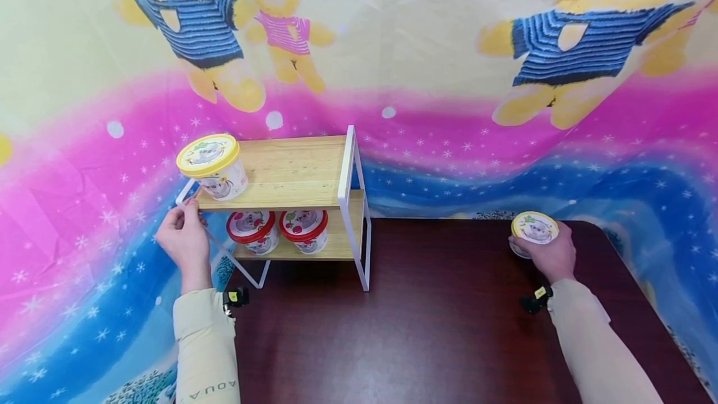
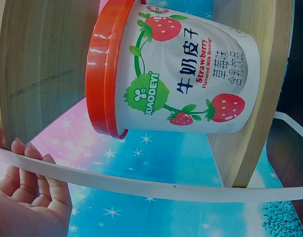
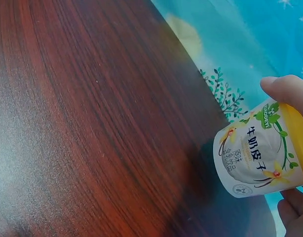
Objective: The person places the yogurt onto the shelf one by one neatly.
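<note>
In the head view my right hand (image 1: 555,254) grips a yellow-lidded tub (image 1: 535,228) by its side, over the table's far right. The right wrist view shows its white wall with vanilla flowers (image 3: 260,158), thumb on one side and fingers on the other. My left hand (image 1: 187,239) holds the white metal frame at the upper left corner of a two-tier wooden shelf (image 1: 297,167); its fingertips (image 2: 47,158) come round the bar in the left wrist view. Another yellow-lidded tub (image 1: 215,170) stands on the top board, close above that hand.
Two red-lidded strawberry tubs, one on the left (image 1: 253,232) and one on the right (image 1: 305,229), stand on the shelf's lower board. The shelf is on the left of a dark wooden table (image 1: 426,304). A bear-print cloth (image 1: 421,111) hangs behind.
</note>
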Tool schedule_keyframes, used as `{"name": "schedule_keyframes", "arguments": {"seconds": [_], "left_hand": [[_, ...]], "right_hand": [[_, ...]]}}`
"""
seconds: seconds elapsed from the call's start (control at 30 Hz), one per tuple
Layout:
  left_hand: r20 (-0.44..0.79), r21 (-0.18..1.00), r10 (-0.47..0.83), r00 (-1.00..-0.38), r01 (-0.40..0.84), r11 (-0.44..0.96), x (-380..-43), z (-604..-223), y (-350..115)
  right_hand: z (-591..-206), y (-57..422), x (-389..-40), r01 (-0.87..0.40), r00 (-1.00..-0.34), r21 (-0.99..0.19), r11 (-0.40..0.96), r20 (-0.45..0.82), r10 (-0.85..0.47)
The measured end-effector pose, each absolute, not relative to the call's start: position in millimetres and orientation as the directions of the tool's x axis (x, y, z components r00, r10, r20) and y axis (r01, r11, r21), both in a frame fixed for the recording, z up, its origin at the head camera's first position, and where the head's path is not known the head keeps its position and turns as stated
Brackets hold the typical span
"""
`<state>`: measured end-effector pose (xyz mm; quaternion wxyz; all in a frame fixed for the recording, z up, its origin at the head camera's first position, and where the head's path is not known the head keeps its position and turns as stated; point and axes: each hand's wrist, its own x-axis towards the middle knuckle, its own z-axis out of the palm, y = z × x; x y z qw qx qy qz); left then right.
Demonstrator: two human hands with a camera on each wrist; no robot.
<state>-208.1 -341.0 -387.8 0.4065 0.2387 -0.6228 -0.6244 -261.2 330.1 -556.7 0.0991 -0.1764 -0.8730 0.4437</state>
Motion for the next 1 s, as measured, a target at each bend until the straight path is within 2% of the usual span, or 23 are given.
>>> {"name": "schedule_keyframes", "arguments": {"seconds": [1.0], "left_hand": [[0.217,0.972,-0.802,-0.556,0.202,0.122,-206.4,-388.6,-340.6]], "right_hand": [[-542.2,315.7,-264.1,0.18,-0.929,-0.821,0.542,0.04,0.368]]}}
